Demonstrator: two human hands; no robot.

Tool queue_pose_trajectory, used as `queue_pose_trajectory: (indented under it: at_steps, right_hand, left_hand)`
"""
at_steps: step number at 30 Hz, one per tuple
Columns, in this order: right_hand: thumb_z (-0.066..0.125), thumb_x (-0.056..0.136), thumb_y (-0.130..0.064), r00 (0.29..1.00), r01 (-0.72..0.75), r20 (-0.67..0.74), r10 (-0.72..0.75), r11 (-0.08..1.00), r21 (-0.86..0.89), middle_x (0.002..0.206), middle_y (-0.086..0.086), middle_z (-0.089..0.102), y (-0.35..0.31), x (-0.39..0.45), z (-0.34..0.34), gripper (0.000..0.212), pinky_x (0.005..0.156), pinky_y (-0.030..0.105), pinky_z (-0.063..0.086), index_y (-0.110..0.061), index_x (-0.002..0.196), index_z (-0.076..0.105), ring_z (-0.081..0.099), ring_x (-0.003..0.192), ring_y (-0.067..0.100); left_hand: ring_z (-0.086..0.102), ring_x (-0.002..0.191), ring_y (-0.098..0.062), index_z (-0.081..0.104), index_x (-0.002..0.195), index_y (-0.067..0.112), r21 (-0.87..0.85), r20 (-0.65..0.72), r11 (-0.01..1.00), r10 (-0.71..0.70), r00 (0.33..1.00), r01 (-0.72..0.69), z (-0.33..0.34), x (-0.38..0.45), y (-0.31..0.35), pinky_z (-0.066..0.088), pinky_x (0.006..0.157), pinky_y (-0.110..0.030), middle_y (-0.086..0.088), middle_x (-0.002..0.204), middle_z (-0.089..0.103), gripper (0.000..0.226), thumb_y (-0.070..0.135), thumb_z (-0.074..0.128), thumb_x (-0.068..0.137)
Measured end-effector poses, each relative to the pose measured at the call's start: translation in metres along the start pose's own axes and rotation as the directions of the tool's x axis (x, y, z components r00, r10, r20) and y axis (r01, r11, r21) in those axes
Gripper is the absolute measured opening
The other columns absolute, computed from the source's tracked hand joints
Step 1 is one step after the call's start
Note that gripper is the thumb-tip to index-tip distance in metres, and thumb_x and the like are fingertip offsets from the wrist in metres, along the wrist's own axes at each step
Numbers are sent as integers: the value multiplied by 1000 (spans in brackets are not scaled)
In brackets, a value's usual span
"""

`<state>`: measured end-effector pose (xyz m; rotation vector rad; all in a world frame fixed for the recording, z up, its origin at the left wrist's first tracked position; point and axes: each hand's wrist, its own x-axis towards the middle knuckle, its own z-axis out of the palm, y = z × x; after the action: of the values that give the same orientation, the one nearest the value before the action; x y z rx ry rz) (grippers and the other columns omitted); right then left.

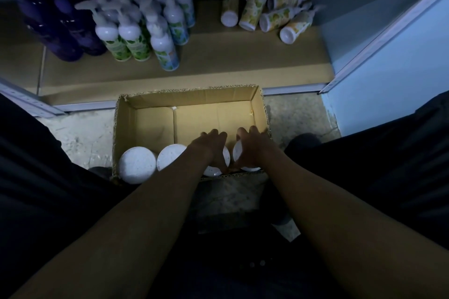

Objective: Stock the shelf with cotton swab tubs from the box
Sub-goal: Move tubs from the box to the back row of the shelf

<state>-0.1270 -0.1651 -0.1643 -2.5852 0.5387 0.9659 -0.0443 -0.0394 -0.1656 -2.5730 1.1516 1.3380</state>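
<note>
An open cardboard box [145, 124] sits on the floor in front of the bottom shelf [218, 65]. Along its near wall stands a row of round white cotton swab tubs. Two of them, one tub [137, 164] at the left and a second tub [171, 155] beside it, are untouched. My left hand [212, 147] grips the third tub [215, 170] from above. My right hand [252, 147] grips the fourth tub [238, 150] at the box's right end. The far half of the box holds nothing.
On the shelf stand dark purple bottles [70, 31] at the left and white pump bottles [136, 31] with green labels beside them. Yellow-labelled bottles [274, 14] lie toppled at the right. A light blue panel [388, 75] bounds the right side. My dark-clothed legs flank the box.
</note>
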Motion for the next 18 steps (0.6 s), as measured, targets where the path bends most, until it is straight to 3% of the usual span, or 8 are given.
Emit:
queue_pose_trajectory:
  at_steps: [8,13,18]
  right_hand:
    - [79,70,-42,998,38,-52,-36,998,47,134,10,38,1,0,-10,80,96,49,48,-22,135,38,43,124,38]
    - [81,65,-41,996,61,-69,-55,994,88,131,8,40,-1,-4,-30,78,94,49,48,-26,130,40,44,123,35]
    - [87,59,-43,986,113,-136,-93,983,147,131,5,41,-6,-23,-72,86,92,47,49,-25,127,37,44,118,29]
  left_hand:
    - [47,121,-29,39,136,14,-27,-29,999,-31,999,30,-4,-1,-2,48,94,-42,-9,132,45,88,45,83,66]
    - [49,120,-29,34,140,13,-53,-65,997,-65,996,62,-30,-11,-5,49,93,-41,-8,134,47,100,50,83,60]
    - [52,115,-27,41,135,16,-3,-113,1000,-31,993,31,-74,-35,-4,49,88,-37,-6,132,51,87,51,81,66]
